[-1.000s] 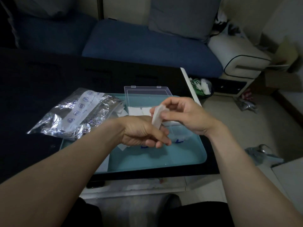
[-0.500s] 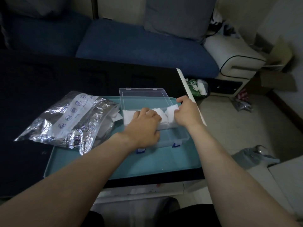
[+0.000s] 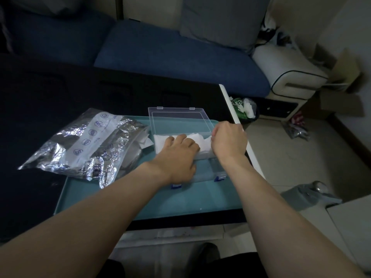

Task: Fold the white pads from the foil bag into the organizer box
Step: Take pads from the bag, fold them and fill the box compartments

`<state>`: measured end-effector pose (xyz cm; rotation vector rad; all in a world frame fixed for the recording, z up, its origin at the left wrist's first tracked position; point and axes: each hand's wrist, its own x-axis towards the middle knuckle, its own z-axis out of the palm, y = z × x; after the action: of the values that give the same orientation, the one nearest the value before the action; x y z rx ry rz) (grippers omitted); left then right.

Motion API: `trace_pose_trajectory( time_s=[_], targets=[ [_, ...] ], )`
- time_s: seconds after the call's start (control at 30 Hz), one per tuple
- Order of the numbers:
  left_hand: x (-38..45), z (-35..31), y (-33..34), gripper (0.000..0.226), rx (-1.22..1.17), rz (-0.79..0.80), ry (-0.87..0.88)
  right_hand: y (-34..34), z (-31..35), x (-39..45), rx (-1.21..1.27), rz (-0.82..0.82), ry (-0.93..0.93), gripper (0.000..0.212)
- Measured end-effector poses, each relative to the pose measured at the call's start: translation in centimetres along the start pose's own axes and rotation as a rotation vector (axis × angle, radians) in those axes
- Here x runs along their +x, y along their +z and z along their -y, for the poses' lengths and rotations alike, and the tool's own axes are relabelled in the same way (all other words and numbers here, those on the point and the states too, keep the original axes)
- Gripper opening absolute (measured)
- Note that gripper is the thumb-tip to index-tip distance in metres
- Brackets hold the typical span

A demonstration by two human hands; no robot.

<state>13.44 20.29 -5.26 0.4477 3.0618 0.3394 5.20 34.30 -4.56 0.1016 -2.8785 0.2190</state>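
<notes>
Foil bag (image 3: 84,145) is seen at the far left, crinkled, half on the teal tray (image 3: 140,201); its white strip carries round blue icons, but the print can't be read. Next, the left hand (image 3: 176,155) is laid flat, fingers straight, on white pads (image 3: 160,142) in the clear organizer box (image 3: 202,171), lid up. The right hand (image 3: 228,141) is curled at the box's right end; what it holds can't be told.

foil bag (image 3: 84,145) left | organizer box (image 3: 180,125) right | both on tray (image 3: 140,199)
</notes>
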Motion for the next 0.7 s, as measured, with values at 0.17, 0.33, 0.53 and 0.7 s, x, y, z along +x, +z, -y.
trace_pose_trajectory(
  time_s=[0.17,0.33,0.53,0.7],
  targets=[
    [-0.9,0.5,-0.6,0.049,-0.054,-0.055,0.001,0.3,-2.2,0.8,0.179,0.221,0.013,0.015],
    [-1.7,1.6,-1.7,0.044,-0.125,-0.275,-0.027,1.2,-3.1,0.7,0.334,0.216,0.053,0.032],
    [-2.8,3.9,-3.6,0.041,-0.069,-0.596,-0.300,1.0,-3.2,0.4,0.482,0.109,-0.050,0.025],
    [-4.7,6.6,-4.5,0.050,0.083,-0.331,-0.576,-3.4,1.2,-1.1,0.681,-0.016,-0.263,0.022]
  ],
)
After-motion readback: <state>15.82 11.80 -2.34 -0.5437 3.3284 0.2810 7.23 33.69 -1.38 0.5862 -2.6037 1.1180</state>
